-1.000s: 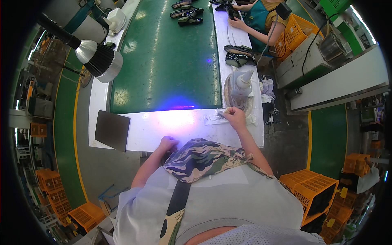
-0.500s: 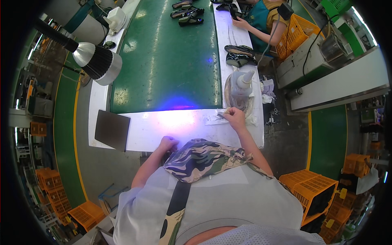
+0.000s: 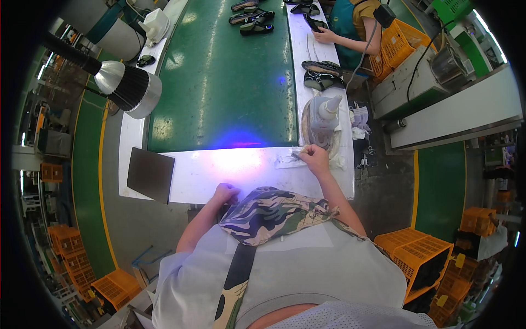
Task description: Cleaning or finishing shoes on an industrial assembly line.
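My right hand (image 3: 316, 159) is closed in a pinch on a small grey scrap (image 3: 296, 156), too small to name surely. It rests over a crumpled whitish sheet (image 3: 285, 161) on the white table edge (image 3: 192, 178). Just beyond that hand stands a translucent squeeze bottle (image 3: 323, 122) with a pale nozzle. At the table's near edge my left hand (image 3: 226, 193) has its fingers curled in; whatever they may hold is hidden. Between the hands, a bright violet-white light pool (image 3: 235, 160) falls on the table.
A green conveyor belt (image 3: 219, 93) runs away from me, carrying several dark shoes (image 3: 252, 17). A lamp (image 3: 129, 88) hangs at the left above a dark flat panel (image 3: 150, 175). More shoes (image 3: 323, 75) lie right of the belt, where a co-worker's hand (image 3: 325, 36) handles one. Orange crates (image 3: 413, 255) stand right.
At the far right, the co-worker's hand and the dark shoe in it have shifted and the shoe is tilted differently. My own hands have stayed in place.
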### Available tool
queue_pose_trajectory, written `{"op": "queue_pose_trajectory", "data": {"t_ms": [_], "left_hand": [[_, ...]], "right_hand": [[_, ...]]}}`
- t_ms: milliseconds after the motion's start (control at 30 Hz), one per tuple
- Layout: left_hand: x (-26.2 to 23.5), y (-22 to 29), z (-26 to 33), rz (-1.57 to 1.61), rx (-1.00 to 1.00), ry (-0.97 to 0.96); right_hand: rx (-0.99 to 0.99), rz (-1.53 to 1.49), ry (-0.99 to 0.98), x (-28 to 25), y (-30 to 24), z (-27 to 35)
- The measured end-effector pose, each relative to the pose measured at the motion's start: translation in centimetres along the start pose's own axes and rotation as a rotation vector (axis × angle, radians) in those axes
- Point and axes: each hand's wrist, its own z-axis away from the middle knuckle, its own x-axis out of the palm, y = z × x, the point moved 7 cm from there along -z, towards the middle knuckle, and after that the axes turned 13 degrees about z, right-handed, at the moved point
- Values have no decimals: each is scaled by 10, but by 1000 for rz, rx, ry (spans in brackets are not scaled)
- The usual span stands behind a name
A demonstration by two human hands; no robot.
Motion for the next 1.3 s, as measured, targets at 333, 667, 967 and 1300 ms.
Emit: {"op": "queue_pose_trajectory", "data": {"t_ms": [333,667,967,1300], "left_hand": [[0,0,1,-24,28,-2],[0,1,2,-15,15,9],[2,-1,2,-22,30,-14],[5,-3,-9,-26,0,-22]], "right_hand": [[-6,-4,35,-1,2,1],[-22,-23,23,-3,-6,3],[-27,-11,50,-6,0,7],[54,17,148,-35,37,-5]]}}
